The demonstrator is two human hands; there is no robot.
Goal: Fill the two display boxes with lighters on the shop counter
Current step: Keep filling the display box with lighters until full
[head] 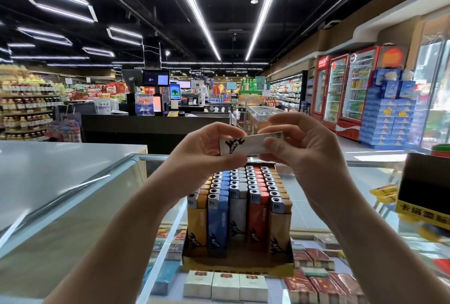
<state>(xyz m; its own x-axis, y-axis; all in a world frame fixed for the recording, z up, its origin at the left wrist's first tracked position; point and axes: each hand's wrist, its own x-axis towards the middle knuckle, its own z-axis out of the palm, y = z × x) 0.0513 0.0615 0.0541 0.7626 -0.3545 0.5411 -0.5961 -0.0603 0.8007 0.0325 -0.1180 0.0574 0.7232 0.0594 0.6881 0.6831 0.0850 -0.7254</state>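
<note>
Both hands pinch one white flat plastic lighter [248, 145] level: left hand [207, 155] at printed end, right hand [304, 147] at cap end, likely orienting it. Yellow-rimmed cardboard display box [238, 264] of upright lighters sits directly below fingers on glass counter [365, 182].

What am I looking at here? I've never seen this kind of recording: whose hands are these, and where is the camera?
The one picture comes from a camera worn on a person's head, looking forward and down. There is no machine. The left hand and right hand together hold a white lighter sideways, pinched at its ends. Below, on the glass counter, stands a display box with rows of yellow, blue, white and red lighters. Cigarette packs lie under the glass. Behind is a supermarket.
</note>
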